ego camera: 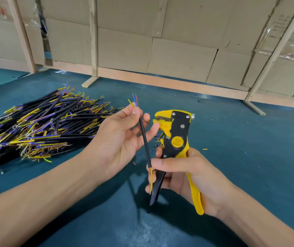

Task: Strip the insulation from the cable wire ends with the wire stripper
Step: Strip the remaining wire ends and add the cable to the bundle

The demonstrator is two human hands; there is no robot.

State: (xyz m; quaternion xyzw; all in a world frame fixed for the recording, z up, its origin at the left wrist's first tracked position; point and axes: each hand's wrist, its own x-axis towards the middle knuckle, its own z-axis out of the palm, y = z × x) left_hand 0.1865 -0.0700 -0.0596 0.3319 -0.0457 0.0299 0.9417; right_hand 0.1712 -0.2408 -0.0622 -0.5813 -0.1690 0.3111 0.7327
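A short black cable (pixel 144 138) stands nearly upright between my hands, with yellow, blue and brown wire ends fanning out at its top and more coloured ends at its bottom. My left hand (pixel 123 134) pinches the cable near its top between thumb and fingers, palm facing me. My right hand (pixel 183 173) grips the handles of the yellow and black wire stripper (pixel 175 139), whose jaws point up and left, just right of the cable. My right thumb touches the cable's lower part.
A large pile of black cables (pixel 41 125) with coloured wire ends lies on the teal table (pixel 240 139) to the left. Small insulation scraps are scattered near the stripper. A cardboard wall with wooden posts (pixel 94 38) stands behind the table.
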